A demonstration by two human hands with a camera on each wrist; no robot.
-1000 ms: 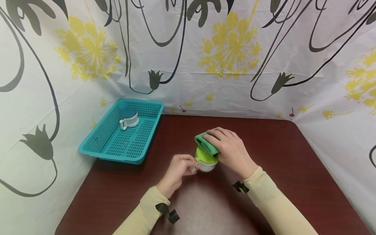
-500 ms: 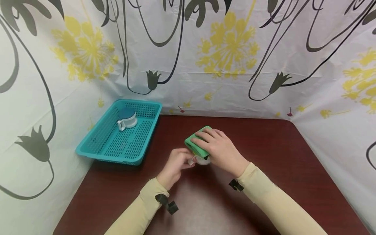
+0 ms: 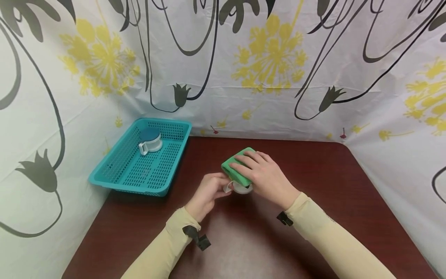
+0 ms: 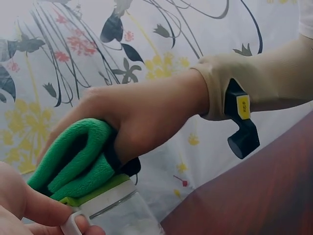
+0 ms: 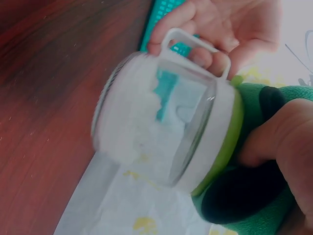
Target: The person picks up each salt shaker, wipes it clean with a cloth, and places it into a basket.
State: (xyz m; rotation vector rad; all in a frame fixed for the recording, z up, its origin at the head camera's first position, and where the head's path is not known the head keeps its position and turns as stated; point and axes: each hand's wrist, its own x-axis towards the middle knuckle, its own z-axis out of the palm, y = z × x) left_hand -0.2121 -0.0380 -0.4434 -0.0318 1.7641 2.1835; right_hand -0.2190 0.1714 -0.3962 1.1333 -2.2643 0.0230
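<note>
Out over the table, a clear jar is tilted, with white contents, a white collar and a lime-green lid. My left hand pinches its white loop handle, a finger showing through the loop in the right wrist view. My right hand holds a folded green cloth against the lid, its fingers laid over the cloth. Dark patches show on the cloth's inner side in the right wrist view. From the head view the cloth hides most of the lid.
A turquoise perforated basket stands at the table's back left. In it lies a similar white-handled jar with a blue lid. The dark red wooden table meets a floral-patterned curtain at the back and sides.
The right hand has moved the cloth leftward over the lid, covering the green that showed earlier. The jar has shifted slightly up and left, with the left hand still on its handle.
</note>
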